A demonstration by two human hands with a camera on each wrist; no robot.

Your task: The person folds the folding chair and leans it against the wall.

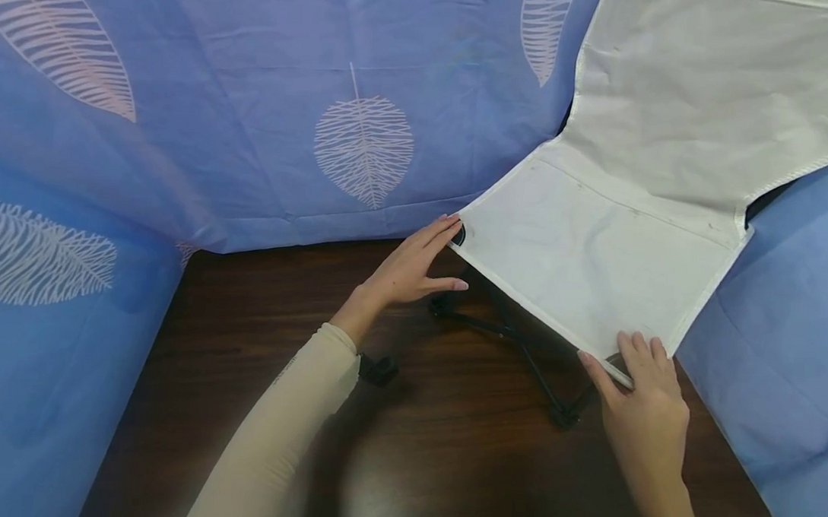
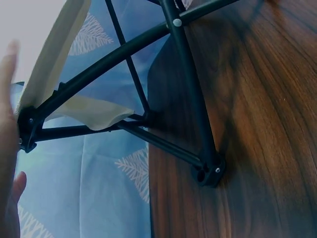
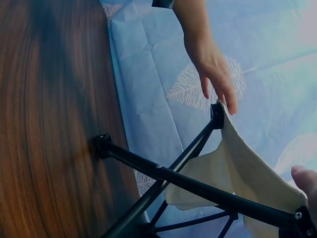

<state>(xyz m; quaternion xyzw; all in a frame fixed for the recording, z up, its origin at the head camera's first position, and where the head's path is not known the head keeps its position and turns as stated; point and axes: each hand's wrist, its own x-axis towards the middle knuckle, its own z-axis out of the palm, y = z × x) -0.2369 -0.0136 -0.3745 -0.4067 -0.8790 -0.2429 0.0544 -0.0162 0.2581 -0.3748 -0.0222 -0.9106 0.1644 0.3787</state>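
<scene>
A small folding chair stands on the table, its pale fabric seat (image 1: 585, 257) stretched over a black tubular frame (image 2: 190, 94). My left hand (image 1: 410, 264) reaches to the seat's far left front corner, fingers straight with the tips on the corner and the thumb held apart. At the near right front corner rests my right hand (image 1: 648, 404), fingertips lying on the fabric and thumb beside the front edge. Crossed legs (image 3: 163, 176) show beneath the seat in the right wrist view. Black plastic joints (image 3: 217, 116) cap the frame's corners.
The chair's fabric backrest (image 1: 707, 94) rises at the right, close to the blue leaf-patterned cloth (image 1: 446, 123) that hangs around the table. Dark brown wood grain covers the tabletop (image 1: 244, 405). Below the left wrist a black piece (image 1: 379, 370) shows beside the sleeve.
</scene>
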